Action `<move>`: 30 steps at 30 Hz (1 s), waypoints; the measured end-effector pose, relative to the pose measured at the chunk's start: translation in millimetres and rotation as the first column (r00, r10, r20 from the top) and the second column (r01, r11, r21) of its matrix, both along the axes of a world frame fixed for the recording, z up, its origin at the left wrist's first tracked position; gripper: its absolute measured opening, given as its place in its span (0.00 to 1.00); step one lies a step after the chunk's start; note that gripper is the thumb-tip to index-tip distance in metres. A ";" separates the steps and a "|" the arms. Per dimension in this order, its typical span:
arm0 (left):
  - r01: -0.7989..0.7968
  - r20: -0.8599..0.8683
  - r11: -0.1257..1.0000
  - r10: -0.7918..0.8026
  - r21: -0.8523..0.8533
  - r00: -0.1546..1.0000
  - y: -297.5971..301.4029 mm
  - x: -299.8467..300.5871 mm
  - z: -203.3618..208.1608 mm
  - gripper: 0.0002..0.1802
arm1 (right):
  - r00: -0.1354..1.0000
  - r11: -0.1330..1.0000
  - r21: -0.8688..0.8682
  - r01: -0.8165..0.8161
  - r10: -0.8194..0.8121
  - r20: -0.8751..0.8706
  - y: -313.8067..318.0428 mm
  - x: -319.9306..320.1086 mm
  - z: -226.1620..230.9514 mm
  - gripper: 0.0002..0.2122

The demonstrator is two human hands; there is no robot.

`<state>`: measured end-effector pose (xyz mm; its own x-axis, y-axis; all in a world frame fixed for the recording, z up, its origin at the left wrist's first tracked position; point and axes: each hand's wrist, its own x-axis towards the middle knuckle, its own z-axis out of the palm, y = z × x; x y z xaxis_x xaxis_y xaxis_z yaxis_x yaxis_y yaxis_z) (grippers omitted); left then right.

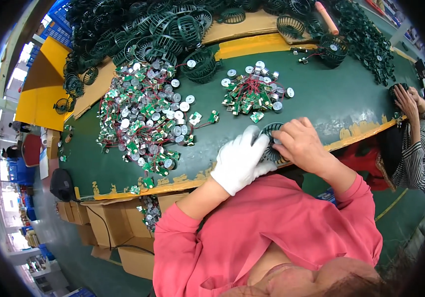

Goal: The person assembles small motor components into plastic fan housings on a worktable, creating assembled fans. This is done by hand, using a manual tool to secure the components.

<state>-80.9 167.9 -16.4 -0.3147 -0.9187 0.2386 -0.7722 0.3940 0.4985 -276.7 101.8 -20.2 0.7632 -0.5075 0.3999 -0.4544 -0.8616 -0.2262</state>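
At the near edge of the green table, my left hand (239, 161), in a white glove, is wrapped round a dark green slotted plastic cage (270, 154). My bare right hand (301, 146) has its fingers bent over the cage's open side, pinched at something inside that they mostly hide. Just beyond my hands lies a small pile of round silver motors (277, 106) with red wires and green circuit boards (257, 117). A larger heap of the same wired motors (155, 119) spreads to the left.
Many dark green cages (185, 30) are piled along the far side. One cage (333, 49) with a wired board beside it stands far right, near small green plastic parts (371, 44). An orange-handled tool (326, 19) lies behind. A co-worker's hands (408, 104) hold a dark part at right. Cardboard boxes (118, 222) stand below left.
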 end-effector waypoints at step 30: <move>0.030 0.032 0.999 -0.028 -0.037 0.999 18.8 17.3 -22.1 0.19 | 0.947 0.964 0.062 -0.260 0.267 -0.178 -6.7 7.7 -7.6 0.18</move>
<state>-63.7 186.7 -38.4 -0.3491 -0.8996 0.2623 -0.7754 0.4345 0.4582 -269.0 95.1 -27.8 0.9299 -0.2907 0.2253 -0.2492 -0.9486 -0.1952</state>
